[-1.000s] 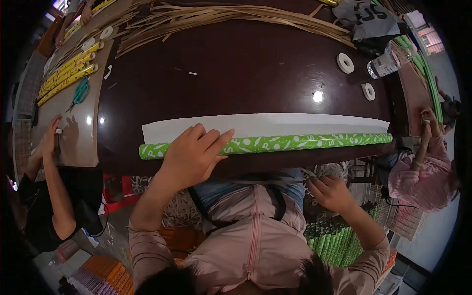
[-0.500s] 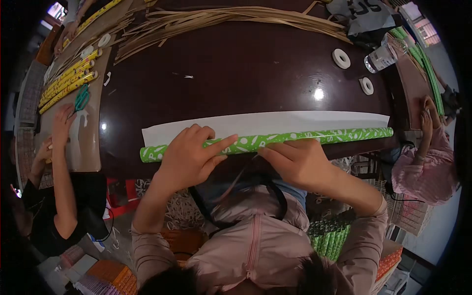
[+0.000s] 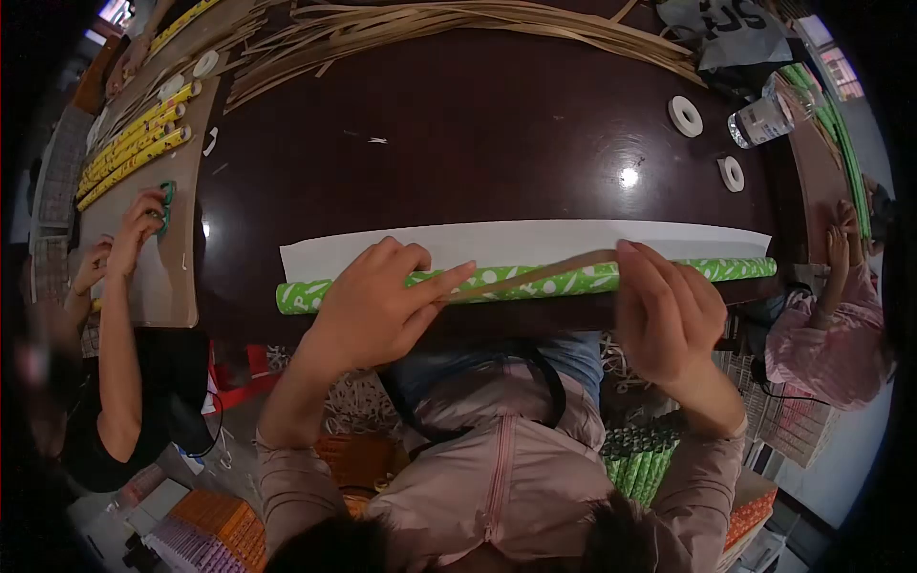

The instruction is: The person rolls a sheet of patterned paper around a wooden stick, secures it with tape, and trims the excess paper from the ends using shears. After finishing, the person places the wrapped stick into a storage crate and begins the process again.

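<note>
A roll of green patterned paper (image 3: 573,278) lies along the table's near edge, with a white strip of its unrolled sheet (image 3: 535,234) showing behind it. My left hand (image 3: 373,301) rests on the roll left of centre, index finger stretched along it and fingers apart. Between my hands a thin brown strip (image 3: 535,275) runs slantwise across the roll. Its right end is pinched in my right hand (image 3: 669,310), raised over the roll's right part. The strip's left end lies by my left fingertips.
Long brown strips (image 3: 458,14) cross the table's far side. White tape rolls (image 3: 685,116), a clear bottle (image 3: 761,121) and a grey bag (image 3: 731,33) are at the right. Yellow rolls (image 3: 138,143) lie left, near a co-worker's hand (image 3: 141,224) holding green scissors (image 3: 166,205).
My right hand has moved right and up, drawing the brown strip out across the roll. My left hand has stayed nearly in place. The co-worker's hand at the left has taken hold of the scissors' handles.
</note>
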Demonstrator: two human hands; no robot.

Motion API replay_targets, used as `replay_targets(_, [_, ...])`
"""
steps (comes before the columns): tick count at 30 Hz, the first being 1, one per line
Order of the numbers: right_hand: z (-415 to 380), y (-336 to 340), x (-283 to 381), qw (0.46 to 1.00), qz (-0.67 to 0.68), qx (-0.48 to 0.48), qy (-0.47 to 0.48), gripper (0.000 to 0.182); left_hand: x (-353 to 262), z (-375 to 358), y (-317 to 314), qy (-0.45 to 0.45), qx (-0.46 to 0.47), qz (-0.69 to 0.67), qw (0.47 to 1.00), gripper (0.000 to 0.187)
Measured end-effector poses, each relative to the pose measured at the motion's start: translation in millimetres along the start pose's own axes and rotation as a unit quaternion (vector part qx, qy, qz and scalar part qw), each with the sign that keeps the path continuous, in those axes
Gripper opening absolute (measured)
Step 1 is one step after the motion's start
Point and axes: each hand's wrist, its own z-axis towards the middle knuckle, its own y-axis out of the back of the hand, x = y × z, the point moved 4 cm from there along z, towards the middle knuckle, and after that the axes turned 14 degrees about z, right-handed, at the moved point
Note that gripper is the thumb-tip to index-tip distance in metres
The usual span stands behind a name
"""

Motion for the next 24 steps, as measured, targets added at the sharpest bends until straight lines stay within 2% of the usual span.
replay_targets(5, [-37, 42, 8, 1.0, 0.011, -0.004, 0.019, 0.02, 1, 1, 0, 0.002, 0.01, -0.009, 1.0, 0.055])
replay_targets(7, [-54, 51, 20, 0.992, 0.098, 0.062, 0.054, 0.021, 2, 2, -1, 0.0, 0.016, 0.002, 1.0, 0.057])
replay_targets(9, [-75, 47, 27, 0.989, 0.105, 0.078, 0.062, 0.019, 2, 1, -2, 0.002, 0.015, 0.003, 1.0, 0.057])
replay_targets(11, [-85, 41, 28, 0.988, 0.106, 0.1, 0.054, 0.017, 2, 2, -3, 0.005, 0.012, 0.004, 1.0, 0.057])
replay_targets(13, [-87, 28, 26, 0.971, 0.16, 0.179, -0.002, 0.016, 1, 2, -2, 0.006, 0.008, 0.014, 1.0, 0.056])
replay_targets(14, [-84, 27, 23, 0.963, 0.212, 0.162, -0.029, 0.027, 1, 2, -2, 0.006, 0.01, 0.015, 1.0, 0.056])
replay_targets(15, [-77, 22, 21, 0.964, 0.212, 0.16, -0.03, 0.027, 1, 2, -3, 0.009, 0.012, 0.013, 1.0, 0.055])
replay_targets(17, [-49, 9, 12, 0.92, 0.362, 0.073, -0.133, 0.03, 0, 2, -3, 0.01, 0.016, 0.013, 1.0, 0.055])
replay_targets(19, [-17, -27, 16, 0.913, 0.365, 0.078, -0.166, 0.032, 0, 2, -2, 0.018, 0.009, 0.011, 1.0, 0.056])
replay_targets(21, [9, -58, 27, 0.923, 0.335, 0.123, -0.143, 0.026, 0, 2, -2, 0.009, 0.008, 0.03, 0.999, 0.054])
replay_targets(24, [23, -90, 38, 0.939, 0.296, 0.131, -0.118, 0.026, 4, -2, -8, -0.001, 0.0, 0.047, 0.999, 0.053])
